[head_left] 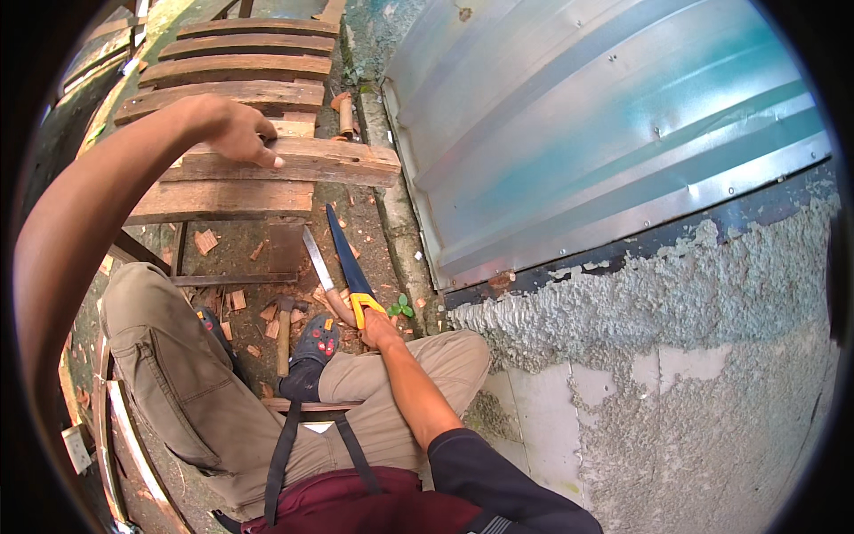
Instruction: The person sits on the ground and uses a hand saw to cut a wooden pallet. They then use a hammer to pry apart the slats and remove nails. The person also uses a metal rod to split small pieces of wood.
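Note:
My left hand (233,132) reaches over a slatted wooden bench, its fingers bent down onto a loose wooden plank (342,160) lying across the slats. The plank's right end juts out past the bench. Low by my right knee, my right hand (380,329) is closed round the yellow handle of a hand saw (347,254). Its dark blade points up and away from me, toward the plank but apart from it. Close along the saw's left side is a machete (318,269) with a brown handle; I cannot tell whether my right hand touches it.
A hammer (284,336) stands by my shoe (318,338), among wood chips on the ground. Beyond the plank are the bench slats (236,69) and another wooden-handled tool (345,114). A corrugated metal sheet (605,133) and a rough wall (640,356) close off the right side.

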### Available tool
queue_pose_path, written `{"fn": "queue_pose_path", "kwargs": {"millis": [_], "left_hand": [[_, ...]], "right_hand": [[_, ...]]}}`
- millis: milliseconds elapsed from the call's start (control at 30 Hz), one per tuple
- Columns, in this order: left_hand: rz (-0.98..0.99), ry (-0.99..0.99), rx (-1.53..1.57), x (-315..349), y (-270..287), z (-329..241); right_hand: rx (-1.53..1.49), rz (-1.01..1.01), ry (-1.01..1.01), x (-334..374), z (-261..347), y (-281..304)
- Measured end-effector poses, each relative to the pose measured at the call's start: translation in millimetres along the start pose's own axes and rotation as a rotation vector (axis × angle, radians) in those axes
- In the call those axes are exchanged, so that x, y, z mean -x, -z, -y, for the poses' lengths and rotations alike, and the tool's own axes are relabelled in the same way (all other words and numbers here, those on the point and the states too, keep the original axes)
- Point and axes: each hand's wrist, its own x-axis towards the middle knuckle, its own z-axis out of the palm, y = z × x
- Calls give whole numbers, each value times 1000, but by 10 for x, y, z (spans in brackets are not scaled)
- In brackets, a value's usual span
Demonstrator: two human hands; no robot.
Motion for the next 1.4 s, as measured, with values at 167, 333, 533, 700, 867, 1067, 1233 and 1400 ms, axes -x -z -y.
{"fn": "queue_pose_path", "kwargs": {"millis": [167,333,533,700,867,1067,1233,1400], "left_hand": [[153,119,-144,-198,246,-284],[-53,53,-119,-308,-39,-424],[-620,-79,-80,-424,-670,-160],[-779,-94,-39,-530,-940,-117],[-942,-149,-107,-432,-896,-88],[-967,-189,-58,-411,-945,-158],[-1024,-134,45,-344,-937,-262],[-1100,-150,-33,-479,-920,-108]], "right_hand": [[-84,-87,79,122,142,-17],[-179,-113,14,163,-24,-83],[-591,-470,322,114,-24,-81],[-1457,-704,215,488,601,333],[-1633,-883,331,1419,848,827],[-1590,-1180,584,2323,921,1128],[-1578,-1157,644,2538,1075,1654],[-1505,-1133,660,2364,1365,1669]]}}
